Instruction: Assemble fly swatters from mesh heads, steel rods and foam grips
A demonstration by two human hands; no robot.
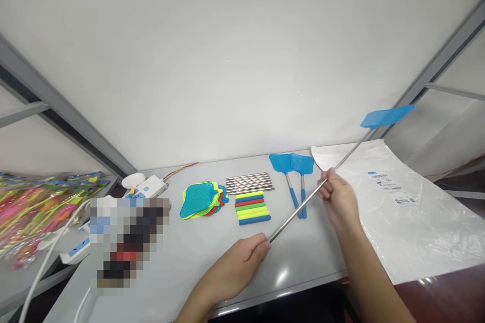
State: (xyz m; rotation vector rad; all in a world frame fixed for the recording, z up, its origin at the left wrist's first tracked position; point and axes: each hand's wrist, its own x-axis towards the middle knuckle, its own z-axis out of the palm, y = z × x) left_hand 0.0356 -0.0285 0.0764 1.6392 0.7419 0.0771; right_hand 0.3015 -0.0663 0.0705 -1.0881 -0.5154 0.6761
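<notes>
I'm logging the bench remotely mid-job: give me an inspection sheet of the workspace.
Surface: grey table, bare at the front.
Job's things: extended blue fly swatter held in the air.
Clutter: two finished swatters, mesh heads, metal rods, coloured grips, plastic bag.
Grippers: left hand grips the rod's end; right hand pinches it midway.
Cables: white cable, thin wires.
Surroundings: white wall, packaged swatters on the left.

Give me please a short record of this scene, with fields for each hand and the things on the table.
left hand: closed on the near end of the extended swatter's metal rod
right hand: pinching the same rod further up
swatter head: blue, raised above the table
finished swatters: two blue, lying flat
loose parts: mesh heads, metal rods, coloured handle sleeves
right side: plastic bag
</notes>
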